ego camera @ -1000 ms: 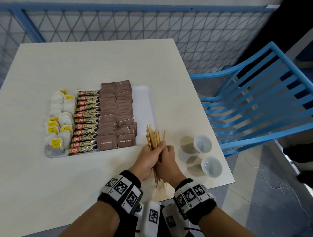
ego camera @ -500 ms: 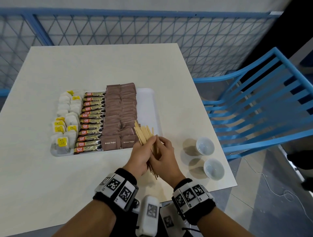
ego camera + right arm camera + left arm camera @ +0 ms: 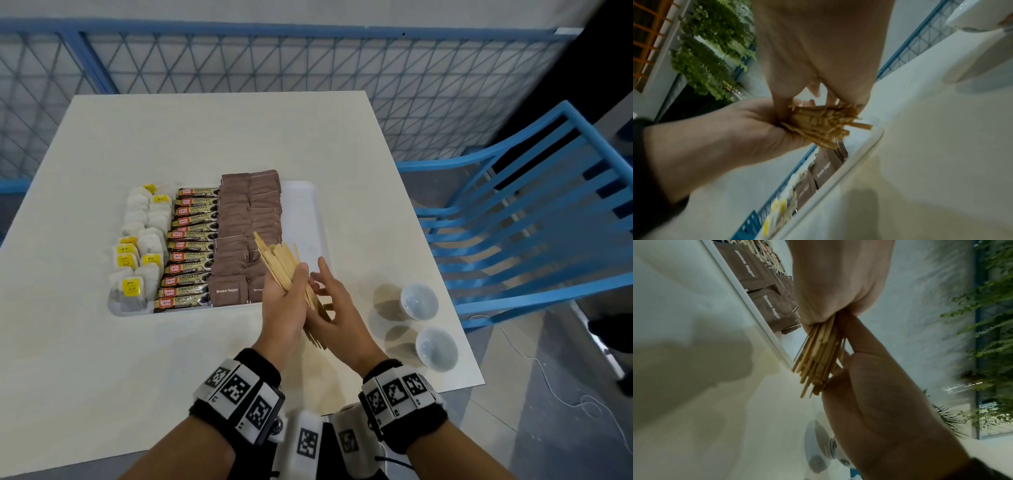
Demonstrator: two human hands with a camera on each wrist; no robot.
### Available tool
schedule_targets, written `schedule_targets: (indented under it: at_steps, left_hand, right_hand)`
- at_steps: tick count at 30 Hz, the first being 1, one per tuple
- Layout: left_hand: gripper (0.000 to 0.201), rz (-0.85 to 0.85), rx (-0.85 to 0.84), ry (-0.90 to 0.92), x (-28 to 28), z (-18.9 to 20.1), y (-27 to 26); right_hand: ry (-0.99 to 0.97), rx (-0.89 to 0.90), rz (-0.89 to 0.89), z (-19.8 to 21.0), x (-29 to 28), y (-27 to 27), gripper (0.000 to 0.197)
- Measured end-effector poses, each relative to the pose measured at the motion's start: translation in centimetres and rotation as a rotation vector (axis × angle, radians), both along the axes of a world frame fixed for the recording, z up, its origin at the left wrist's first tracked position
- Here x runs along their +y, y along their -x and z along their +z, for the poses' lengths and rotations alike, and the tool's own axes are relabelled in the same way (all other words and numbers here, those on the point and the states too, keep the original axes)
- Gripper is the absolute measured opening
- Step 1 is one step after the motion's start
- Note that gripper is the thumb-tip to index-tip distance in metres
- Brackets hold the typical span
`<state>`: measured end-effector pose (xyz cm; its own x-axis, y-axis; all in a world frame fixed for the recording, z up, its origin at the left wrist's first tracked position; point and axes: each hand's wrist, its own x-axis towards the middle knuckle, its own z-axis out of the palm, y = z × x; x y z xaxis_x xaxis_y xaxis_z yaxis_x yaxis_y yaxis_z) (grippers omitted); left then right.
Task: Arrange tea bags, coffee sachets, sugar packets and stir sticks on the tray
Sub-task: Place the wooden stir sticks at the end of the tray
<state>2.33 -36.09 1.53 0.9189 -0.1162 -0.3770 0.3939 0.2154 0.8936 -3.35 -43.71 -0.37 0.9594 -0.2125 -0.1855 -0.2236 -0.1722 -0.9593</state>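
Cream table [image 3: 219,137], white tray [image 3: 301,212] on it, two white cups [image 3: 418,301] beside

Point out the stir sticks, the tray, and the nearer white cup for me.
stir sticks [image 3: 279,262]: head view, fanned upper ends.
tray [image 3: 303,219]: head view, bare right strip.
nearer white cup [image 3: 436,348]: head view, inside of the bowl.

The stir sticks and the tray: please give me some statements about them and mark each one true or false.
1. The left hand grips the bundle of stir sticks. True.
2. The stir sticks already lie flat on the tray. False: they are held above its near right corner.
3. The brown sugar packets are on the tray. True.
4. Both white cups stand on the tray. False: they stand on the table, right of the tray.
5. The right hand is far from the sticks. False: its fingers touch the bundle.
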Motion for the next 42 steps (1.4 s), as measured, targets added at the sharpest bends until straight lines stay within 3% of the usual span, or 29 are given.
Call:
schedule_targets:
  at_steps: [6,9,11,14,17,22,25,28,32,34,36,37,42]
  left_hand:
    - [0.027,0.128,-0.109,-0.041,0.3,0.5,-0.9]
    - [0.028,0.140,-0.256,-0.135,0.4,1.1,-1.1]
    - [0.027,0.107,-0.371,-0.211,0.3,1.6,-0.6]
    - [0.022,0.033,-0.495,-0.287,-0.1,1.8,0.7]
    - [0.032,-0.037,-0.560,-0.327,-0.1,1.4,1.6]
    - [0.031,-0.088,-0.539,-0.345,0.2,0.4,2.1]
    - [0.025,-0.045,-0.456,-0.295,0.3,0.0,2.1]
    - [0.027,-0.067,-0.469,-0.297,0.6,-0.3,1.9]
    - [0.029,-0.218,-0.482,-0.333,1.2,-1.2,1.9]
    - [0.034,-0.305,-0.430,-0.201,1.3,-0.9,2.2]
    - [0.063,-0.305,-0.241,0.109,1.1,-0.6,2.2]
    - [0.068,-0.288,-0.173,0.237,1.0,-0.4,2.1]
    - [0.048,-0.281,-0.231,0.234,1.4,-1.5,1.7]
  right_hand:
    - [-0.445,0.121,-0.010,1.3,-0.9,-0.2,0.060]
    - [-0.712,0.300,-0.125,1.1,-1.4,-0.6,0.048]
    - [-0.835,0.408,-0.149,1.1,-1.5,-0.9,0.052]
    - [-0.933,0.412,-0.112,1.6,-1.5,-1.4,0.058]
    - [-0.880,0.374,-0.042,1.8,-1.5,-1.6,0.049]
    - [-0.792,0.384,-0.001,1.0,-1.4,-0.9,0.043]
    - [-0.530,0.449,0.075,1.5,-1.5,-0.5,0.053]
    - [-0.243,0.212,0.040,3.0,-1.4,-0.4,0.044]
    - [-0.094,-0.021,0.040,4.8,-1.7,-0.9,0.065]
    - [-0.042,-0.041,0.134,5.6,-1.4,-1.1,0.068]
    - [0.066,-0.081,0.202,6.1,-1.0,-1.1,0.068]
    - [0.115,-0.112,0.208,6.1,-0.9,-1.1,0.066]
    - [0.250,-0.287,0.139,5.0,-0.8,-1.1,0.054]
